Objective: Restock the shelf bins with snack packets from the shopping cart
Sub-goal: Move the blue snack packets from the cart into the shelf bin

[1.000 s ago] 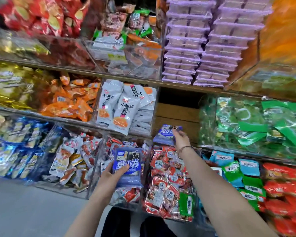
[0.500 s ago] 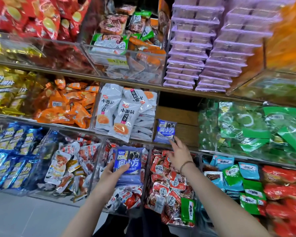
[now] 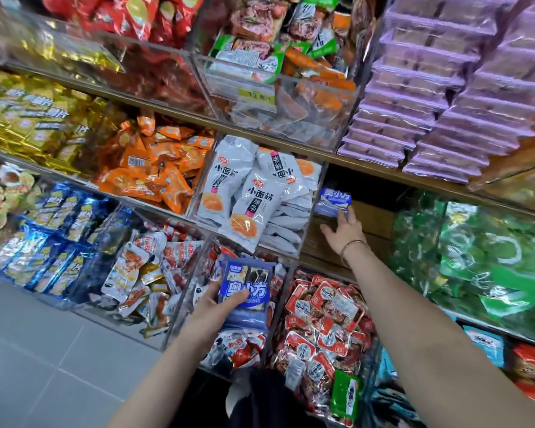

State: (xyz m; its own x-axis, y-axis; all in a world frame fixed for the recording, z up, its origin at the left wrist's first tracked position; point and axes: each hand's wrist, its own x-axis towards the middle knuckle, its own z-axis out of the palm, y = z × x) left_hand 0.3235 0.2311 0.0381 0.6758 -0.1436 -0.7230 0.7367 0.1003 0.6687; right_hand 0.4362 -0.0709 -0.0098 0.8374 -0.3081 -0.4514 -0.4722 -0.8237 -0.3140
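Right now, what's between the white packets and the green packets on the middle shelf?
Between the white packets and the green packets, the head view shows a nearly bare wooden slot holding one blue packet, which the right hand touches.

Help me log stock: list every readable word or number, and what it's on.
"奥小方": held blue packet, in the left hand
"奥小方": shelf blue packet
"小面筋 辣条": white packets
"12": yellow tag on a clear bin; rest blurred
All other print: too blurred or small to read.
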